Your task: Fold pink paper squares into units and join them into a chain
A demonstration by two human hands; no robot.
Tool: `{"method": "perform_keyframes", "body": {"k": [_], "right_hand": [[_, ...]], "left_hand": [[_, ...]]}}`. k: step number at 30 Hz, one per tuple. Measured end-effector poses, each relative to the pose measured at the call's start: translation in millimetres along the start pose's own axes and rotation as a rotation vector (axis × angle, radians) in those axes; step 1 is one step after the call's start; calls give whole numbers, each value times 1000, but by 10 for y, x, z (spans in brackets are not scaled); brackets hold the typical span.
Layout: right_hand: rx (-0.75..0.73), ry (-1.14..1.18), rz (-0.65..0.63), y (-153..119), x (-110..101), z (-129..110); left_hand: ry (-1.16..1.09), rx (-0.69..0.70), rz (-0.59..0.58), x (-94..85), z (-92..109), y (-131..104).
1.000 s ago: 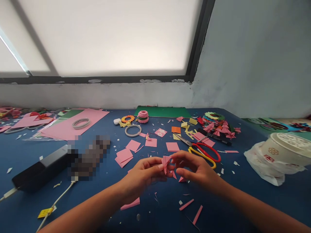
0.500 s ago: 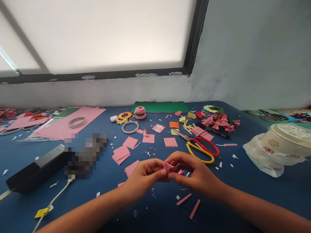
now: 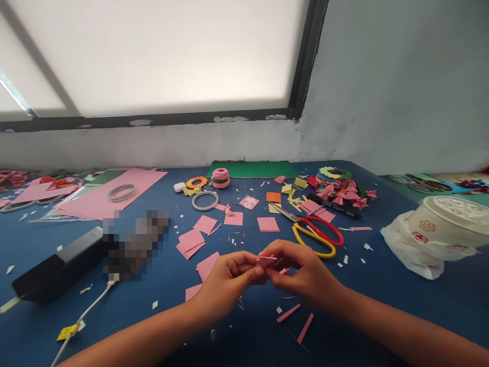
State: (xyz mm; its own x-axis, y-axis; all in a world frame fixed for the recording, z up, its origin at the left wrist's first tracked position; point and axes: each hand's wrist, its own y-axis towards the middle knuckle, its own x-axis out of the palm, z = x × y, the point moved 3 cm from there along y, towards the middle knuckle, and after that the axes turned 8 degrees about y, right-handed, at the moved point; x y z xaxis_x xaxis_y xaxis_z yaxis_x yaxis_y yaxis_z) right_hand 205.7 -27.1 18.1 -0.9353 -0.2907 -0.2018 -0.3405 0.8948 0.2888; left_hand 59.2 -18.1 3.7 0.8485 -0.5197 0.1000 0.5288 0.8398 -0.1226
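Observation:
A small folded pink paper piece [image 3: 266, 261] is held just above the table between both hands. My left hand [image 3: 231, 280] pinches it from the left with thumb and fingers. From the right, my right hand [image 3: 301, 267] has its curled fingers and thumb on the same piece. Scissors [image 3: 315, 232] with one red and one yellow handle lie beyond my right hand, blades pointing left. Pink paper squares [image 3: 268, 224] are scattered in front of and beside my left hand. Thin pink strips [image 3: 305, 328] lie nearer, below my right hand.
A bagged paper bowl [image 3: 446, 229] stands at the right. Tape rolls [image 3: 205, 200], a black marker [image 3: 336, 206], folded pink pieces [image 3: 351, 190] and a green sheet [image 3: 252, 169] lie farther back. At the left are a black box [image 3: 57, 265] and a white cable [image 3: 91, 308].
The folded pink piece has turned slightly between my fingers, its flat edge now more level. My left hand has shifted slightly, showing more of the pink square beside it.

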Motion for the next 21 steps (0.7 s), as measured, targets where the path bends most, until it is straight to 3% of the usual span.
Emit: {"method": "perform_keyframes", "body": {"k": [4, 7, 10, 12, 13, 16, 21], "right_hand": [[-3, -44, 13, -6, 24, 40], [74, 10, -44, 16, -9, 56], [149, 2, -155, 60, -172, 40], [146, -134, -143, 96, -375, 27], [157, -204, -180, 109, -467, 36], [246, -380, -445, 113, -628, 143], [261, -390, -536, 122, -578, 306]], "left_hand": [[39, 14, -6, 0, 13, 14], [40, 42, -5, -15, 53, 23], [42, 58, 30, -57, 102, 15], [63, 67, 39, -89, 134, 3], [78, 72, 37, -105, 148, -1], [127, 50, 43, -158, 167, 6], [111, -37, 103, -221, 151, 60]]}}
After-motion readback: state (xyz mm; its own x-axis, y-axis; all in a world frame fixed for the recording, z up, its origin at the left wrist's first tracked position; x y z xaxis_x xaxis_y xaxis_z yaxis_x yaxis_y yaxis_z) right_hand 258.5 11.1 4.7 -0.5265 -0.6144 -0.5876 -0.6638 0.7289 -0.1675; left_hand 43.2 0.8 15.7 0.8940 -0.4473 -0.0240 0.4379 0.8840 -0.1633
